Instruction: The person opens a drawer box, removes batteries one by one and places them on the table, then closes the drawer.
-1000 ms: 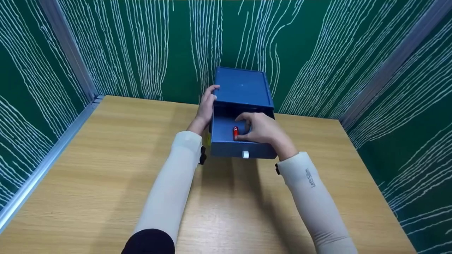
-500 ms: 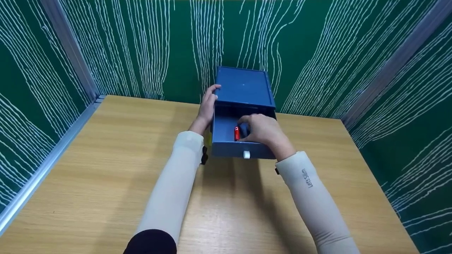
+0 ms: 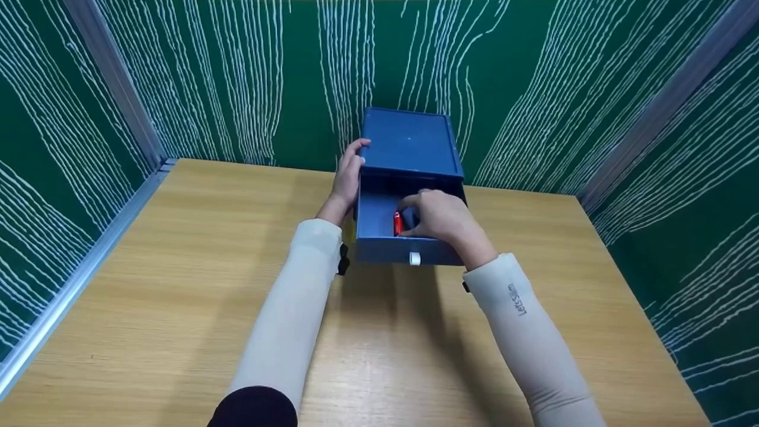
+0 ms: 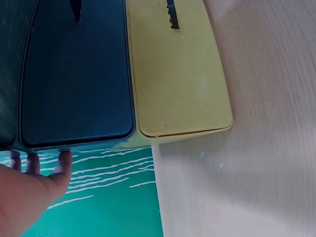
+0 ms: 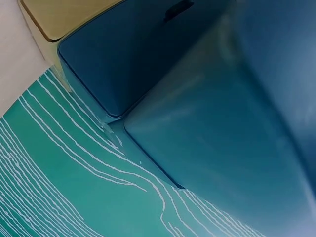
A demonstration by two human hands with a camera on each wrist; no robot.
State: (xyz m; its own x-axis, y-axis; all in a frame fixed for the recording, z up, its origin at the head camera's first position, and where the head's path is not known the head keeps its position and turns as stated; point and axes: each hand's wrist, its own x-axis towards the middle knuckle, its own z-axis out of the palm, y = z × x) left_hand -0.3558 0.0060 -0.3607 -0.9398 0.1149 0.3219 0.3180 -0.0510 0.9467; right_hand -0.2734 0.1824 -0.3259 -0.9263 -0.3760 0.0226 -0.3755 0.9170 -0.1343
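A blue drawer unit stands at the back of the table, its top drawer pulled out towards me by a small white knob. In that drawer lies a small red cylinder, like a battery. My right hand reaches in from the right, with curled thumb and index finger at the cylinder's two ends. The other right fingers are partly hidden. My left hand rests against the unit's left side, fingertips over the top edge. In the left wrist view, the left fingers lie along the unit's back edge.
Below the top drawer sit a dark blue tier and a yellow tier. Green walls with white wavy lines enclose the wooden table. The right hand is out of sight in its wrist view, where a blurred blue drawer fills the right side.
My right hand has shifted slightly right, and its index finger has come down closer to the red cylinder. The cylinder and drawer keep their places. My left hand stays still.
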